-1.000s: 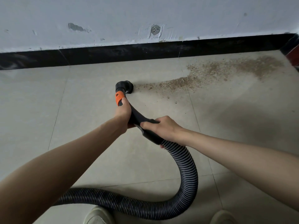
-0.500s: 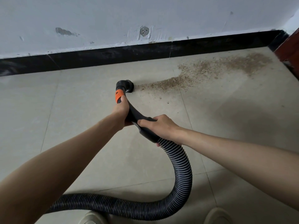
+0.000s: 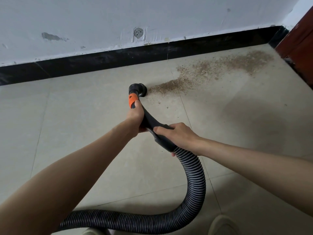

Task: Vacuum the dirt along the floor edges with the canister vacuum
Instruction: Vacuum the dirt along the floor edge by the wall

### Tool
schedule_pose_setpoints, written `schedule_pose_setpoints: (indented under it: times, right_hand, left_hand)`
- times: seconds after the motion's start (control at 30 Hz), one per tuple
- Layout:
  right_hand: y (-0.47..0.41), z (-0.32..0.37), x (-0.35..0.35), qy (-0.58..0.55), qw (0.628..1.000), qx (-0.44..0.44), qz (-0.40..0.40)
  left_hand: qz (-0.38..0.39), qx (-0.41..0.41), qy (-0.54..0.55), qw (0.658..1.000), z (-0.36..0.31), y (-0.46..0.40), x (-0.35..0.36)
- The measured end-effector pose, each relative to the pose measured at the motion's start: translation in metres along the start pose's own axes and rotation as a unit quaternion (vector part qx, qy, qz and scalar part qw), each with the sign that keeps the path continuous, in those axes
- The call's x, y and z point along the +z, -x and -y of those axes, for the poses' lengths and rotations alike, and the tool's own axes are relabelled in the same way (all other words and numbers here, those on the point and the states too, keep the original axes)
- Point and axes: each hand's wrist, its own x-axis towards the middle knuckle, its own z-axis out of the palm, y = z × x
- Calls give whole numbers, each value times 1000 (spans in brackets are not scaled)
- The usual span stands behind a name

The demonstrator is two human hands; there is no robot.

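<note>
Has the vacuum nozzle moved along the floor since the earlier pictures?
Yes. The nozzle slid right: it now lies below the wall hole, nearer the dirt.

I see soft, even daylight, a faint shadow on the floor (image 3: 254, 119) right of the fingers, and wide-angle bending at the edges.

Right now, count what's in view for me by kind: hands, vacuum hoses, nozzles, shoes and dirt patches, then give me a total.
Hands: 2, left hand and right hand, both gripping the handle.
Vacuum hoses: 1, ribbed hose.
Nozzles: 1, nozzle.
Shoes: 2, left shoe and right shoe.
Dirt patches: 1, dirt trail.
Total: 7
</note>
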Motion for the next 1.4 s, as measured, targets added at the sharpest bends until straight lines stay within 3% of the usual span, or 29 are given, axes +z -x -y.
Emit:
schedule_pose_setpoints:
  times: [0.7,1.4]
  right_hand:
    - [-7,-26,-50,-56,997,26,-47]
    - [-23,-37,-83,-69,990,31,-119]
  left_hand:
    - [7,20,-28,999,-11,-11,70]
    - [74,24,-23,997,-26,-33,119]
